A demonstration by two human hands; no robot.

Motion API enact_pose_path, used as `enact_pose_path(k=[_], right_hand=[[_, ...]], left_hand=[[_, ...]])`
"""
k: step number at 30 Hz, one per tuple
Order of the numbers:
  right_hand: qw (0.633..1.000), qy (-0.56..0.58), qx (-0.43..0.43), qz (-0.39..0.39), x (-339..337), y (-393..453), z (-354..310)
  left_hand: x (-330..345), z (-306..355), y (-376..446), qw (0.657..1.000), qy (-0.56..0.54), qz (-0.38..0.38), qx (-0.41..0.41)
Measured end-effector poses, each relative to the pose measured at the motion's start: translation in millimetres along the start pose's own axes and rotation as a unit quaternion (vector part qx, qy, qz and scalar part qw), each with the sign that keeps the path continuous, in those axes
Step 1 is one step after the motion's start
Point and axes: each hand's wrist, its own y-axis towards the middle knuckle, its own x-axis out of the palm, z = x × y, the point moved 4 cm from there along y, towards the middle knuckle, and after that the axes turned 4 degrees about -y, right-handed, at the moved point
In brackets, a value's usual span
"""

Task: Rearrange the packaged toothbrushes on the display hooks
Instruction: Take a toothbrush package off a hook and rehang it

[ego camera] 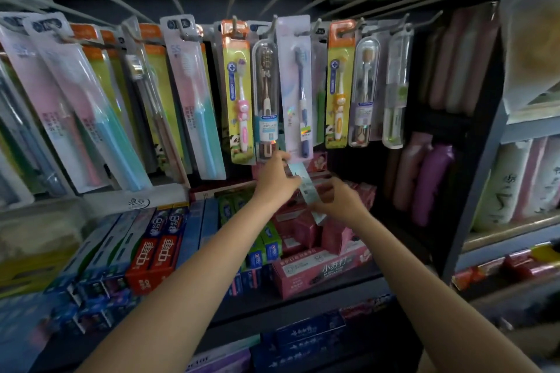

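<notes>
Packaged toothbrushes hang in a row on metal display hooks (pixel 274 23) across the dark back panel. Among them are a pale pack with a navy brush (pixel 295 85), a clear-cased brush (pixel 266 94) and a yellow children's pack with a pink brush (pixel 239 94). Below the navy pack, both hands hold one light blue toothbrush package (pixel 304 183), tilted with its printed back toward me. My left hand (pixel 274 177) grips its upper end, just under the hanging packs. My right hand (pixel 336 198) pinches its lower end.
Boxed toothpaste (pixel 154 254) and pink cartons (pixel 318 272) fill the shelf under the hooks. Larger pink and teal toothbrush packs (pixel 91 118) hang at the left. Folded umbrellas (pixel 430 179) stand at the right beside a grey upright (pixel 481 179); more goods sit beyond it.
</notes>
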Motion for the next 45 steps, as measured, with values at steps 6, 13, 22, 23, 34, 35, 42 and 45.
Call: enact_pose_path(k=[6,13,22,23,34,35,42,45], right_hand=[[0.994,-0.085,-0.058,0.040,6,-6,-1],[0.968,-0.051,-0.244,0.013,12,-29,-24],[0.881,-0.013,-0.466,-0.081,56,-62,-105],[0.882,0.007,-0.457,-0.117,63,-66,-115],[0.870,0.163,-0.378,-0.271,146,-99,-207],[0.871,0.163,-0.378,-0.268,152,-102,-217],[0.876,0.191,-0.379,-0.230,206,-138,-313],[0.890,0.216,-0.362,-0.172,227,-154,-353]], left_hand=[[9,-48,-29,0.995,-0.030,-0.022,-0.089],[-1,-56,-47,0.882,-0.389,0.003,-0.265],[-77,-92,-103,0.794,-0.510,0.209,-0.255],[-89,-96,-112,0.794,-0.504,0.232,-0.247],[-213,-110,-183,0.805,-0.386,0.409,-0.190],[-223,-111,-186,0.808,-0.377,0.414,-0.186],[-321,-124,-207,0.848,-0.301,0.417,-0.127],[-370,-135,-213,0.885,-0.236,0.388,-0.101]])
